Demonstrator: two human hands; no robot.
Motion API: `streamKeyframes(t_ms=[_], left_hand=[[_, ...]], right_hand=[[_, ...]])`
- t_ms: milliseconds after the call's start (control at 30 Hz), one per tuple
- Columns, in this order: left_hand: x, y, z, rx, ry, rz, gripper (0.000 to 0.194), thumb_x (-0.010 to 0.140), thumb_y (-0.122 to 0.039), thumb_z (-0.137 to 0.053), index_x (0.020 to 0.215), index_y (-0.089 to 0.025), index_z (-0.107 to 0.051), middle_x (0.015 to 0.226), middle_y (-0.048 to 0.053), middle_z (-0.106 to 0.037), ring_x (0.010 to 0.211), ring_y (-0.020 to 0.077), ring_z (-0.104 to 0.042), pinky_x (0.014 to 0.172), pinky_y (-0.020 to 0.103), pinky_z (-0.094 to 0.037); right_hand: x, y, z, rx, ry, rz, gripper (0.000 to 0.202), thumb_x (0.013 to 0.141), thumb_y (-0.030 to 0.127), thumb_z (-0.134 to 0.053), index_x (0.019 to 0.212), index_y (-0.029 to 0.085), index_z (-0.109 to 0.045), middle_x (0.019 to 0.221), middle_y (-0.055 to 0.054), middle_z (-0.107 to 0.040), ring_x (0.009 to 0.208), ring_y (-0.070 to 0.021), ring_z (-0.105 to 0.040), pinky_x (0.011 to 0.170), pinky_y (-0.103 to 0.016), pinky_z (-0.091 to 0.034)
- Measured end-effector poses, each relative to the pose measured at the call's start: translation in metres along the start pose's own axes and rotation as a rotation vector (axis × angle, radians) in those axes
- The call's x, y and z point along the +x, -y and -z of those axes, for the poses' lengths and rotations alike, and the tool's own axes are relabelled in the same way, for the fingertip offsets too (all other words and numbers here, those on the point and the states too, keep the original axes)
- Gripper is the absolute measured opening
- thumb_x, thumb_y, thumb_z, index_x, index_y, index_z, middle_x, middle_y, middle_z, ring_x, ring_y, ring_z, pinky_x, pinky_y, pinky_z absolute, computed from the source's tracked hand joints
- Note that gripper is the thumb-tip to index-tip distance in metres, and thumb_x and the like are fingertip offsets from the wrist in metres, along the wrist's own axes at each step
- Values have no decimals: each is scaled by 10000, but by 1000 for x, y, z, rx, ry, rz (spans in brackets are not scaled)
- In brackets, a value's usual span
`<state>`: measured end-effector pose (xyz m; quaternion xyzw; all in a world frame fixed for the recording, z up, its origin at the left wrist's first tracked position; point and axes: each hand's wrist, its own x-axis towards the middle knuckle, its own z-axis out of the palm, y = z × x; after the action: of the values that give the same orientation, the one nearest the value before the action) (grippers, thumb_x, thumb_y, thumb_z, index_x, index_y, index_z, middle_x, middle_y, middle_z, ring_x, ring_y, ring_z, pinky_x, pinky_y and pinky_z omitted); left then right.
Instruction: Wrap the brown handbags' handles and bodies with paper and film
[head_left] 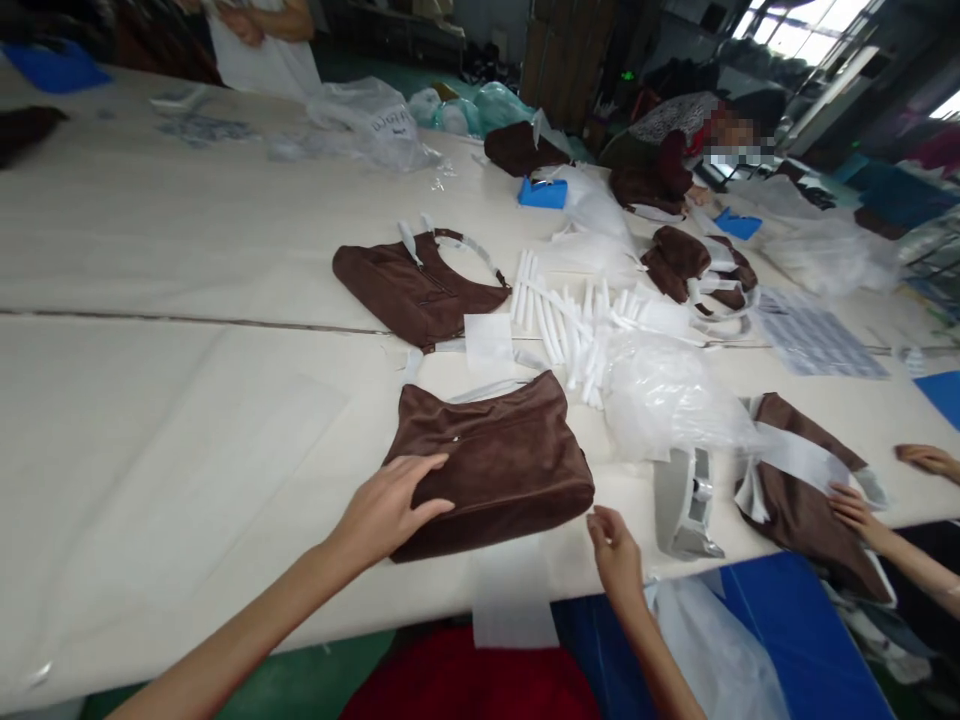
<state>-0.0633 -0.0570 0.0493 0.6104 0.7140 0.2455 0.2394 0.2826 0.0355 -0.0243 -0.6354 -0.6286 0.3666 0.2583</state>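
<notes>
A dark brown handbag [491, 465] lies flat on the table right in front of me, with a pale wrapped strap along its upper edge. My left hand [397, 505] is open, thumb and fingers apart, over the bag's left side. Close to the bag's lower right corner is my right hand [616, 555], its fingers curled in and nothing visible in them. A white paper sheet [514, 595] hangs over the table edge below the bag. Behind, another brown handbag [424, 290] lies with its handle up, near a small white square sheet [488, 342].
White paper rolls [551, 320] are heaped beyond the bag, beside a clear plastic bag [667, 395]. A tape dispenser [686, 505] stands to the right. A co-worker's hand [855, 510] rests on a brown bag [806, 490] there. More people work across the table.
</notes>
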Motion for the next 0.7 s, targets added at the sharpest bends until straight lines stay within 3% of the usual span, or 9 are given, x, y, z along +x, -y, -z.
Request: streamKeyframes(t_ms=[33,100,167,233,300,400,500,600,700], left_hand=[[-13,6,-4,62,-15,-3,539,841,-567,-621,1278,-252,-593,1257,96,-668,1173,292,-601,1028,405,-458],[-32,10,-19,171,-22,-30,596,810,-536,-676,1311,-236,-558,1285,112,-644,1207,308,-575,1052,433,-434],[-39,6,-37,279,-2,-56,598,792,-426,-724,1322,-223,-534,1291,123,-629,1215,320,-560,1061,462,-410],[-34,-1,-49,389,43,-52,534,796,-286,-719,1292,-214,-537,1221,120,-644,1145,306,-588,991,437,-441],[-20,-7,-50,479,82,-34,409,816,-201,-679,1208,-207,-563,1101,103,-659,1043,274,-613,879,379,-464],[1,-10,-38,558,103,-27,268,832,-187,-667,1078,-207,-563,1003,74,-639,979,244,-610,807,341,-439],[7,-18,-34,616,120,3,388,772,-177,-732,1099,-219,-529,1030,56,-612,976,237,-597,790,337,-412],[5,-28,-49,636,127,8,548,704,-180,-794,1164,-218,-498,1067,64,-590,982,257,-574,759,344,-392],[7,-30,-72,654,63,-8,378,753,-119,-732,1063,-190,-529,974,67,-587,910,245,-551,700,345,-358]], right_hand=[[6,5,13,-86,-59,128,417,851,536,-521,1040,186,-645,993,-154,-720,955,-328,-684,821,-490,-557],[17,26,27,-253,-27,417,483,882,482,-546,1255,176,-571,1271,-185,-626,1218,-343,-564,995,-539,-467],[27,54,23,-449,148,698,599,856,394,-635,1397,198,-467,1408,-169,-528,1339,-346,-442,1086,-563,-363],[37,78,7,-636,336,864,679,809,294,-708,1424,205,-435,1364,-160,-554,1285,-343,-469,1078,-559,-339],[48,91,-11,-790,436,902,574,786,239,-738,1315,177,-525,1187,-150,-628,1114,-313,-547,984,-501,-396],[62,94,-26,-912,440,887,367,792,262,-754,1107,163,-593,1020,-114,-627,956,-266,-549,815,-392,-416],[66,88,-24,-912,417,980,531,748,344,-806,1176,180,-539,1034,-90,-589,946,-254,-515,774,-364,-380],[64,79,-23,-909,390,1054,670,693,386,-845,1233,192,-499,1046,-82,-573,931,-249,-495,755,-354,-353],[67,65,-32,-897,310,1115,438,743,313,-803,1084,186,-559,969,-75,-581,870,-232,-476,707,-333,-317]])
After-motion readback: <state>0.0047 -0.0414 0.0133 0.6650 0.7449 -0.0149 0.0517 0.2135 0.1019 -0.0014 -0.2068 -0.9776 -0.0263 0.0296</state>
